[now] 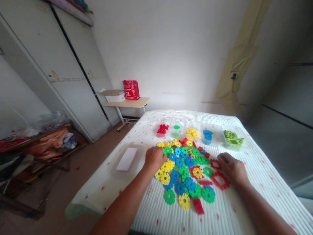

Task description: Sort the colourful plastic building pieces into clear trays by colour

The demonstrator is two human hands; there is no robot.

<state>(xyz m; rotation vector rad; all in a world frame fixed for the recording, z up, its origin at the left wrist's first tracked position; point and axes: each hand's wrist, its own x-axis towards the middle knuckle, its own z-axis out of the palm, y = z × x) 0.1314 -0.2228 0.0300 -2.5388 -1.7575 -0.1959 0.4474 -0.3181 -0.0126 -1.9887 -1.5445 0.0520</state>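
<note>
Dozens of toothed plastic discs (pixel 182 173) in yellow, blue, green and red, heaped mid-bed (pixel 227 212). Left hand (pixel 155 158) at the heap's left edge, grip curled over yellow pieces; contents cannot be told. Right hand (pixel 232 168) palm-down beside red square frames (pixel 220 180); grip hidden. Sorted piles (pixel 207 135) on the far side.

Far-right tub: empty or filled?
Filled, at least partly: lime pieces lie heaped inside the clear tub. How full, cannot tell.
</note>
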